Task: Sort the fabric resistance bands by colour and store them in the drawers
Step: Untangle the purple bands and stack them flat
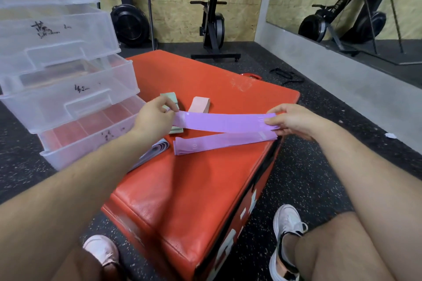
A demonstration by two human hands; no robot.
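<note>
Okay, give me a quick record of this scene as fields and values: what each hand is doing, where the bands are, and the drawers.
left hand: pinches one end of the held purple band
right hand: holds its other end
held band state: stretched flat between the hands, above the red box
lying on the box: second purple band, green band, pink band, lilac band at the left edge
drawers: clear plastic stack left of the box, several pulled open

On the box [182, 189], bands [219, 144]; at its left, drawers [68, 100].
</note>
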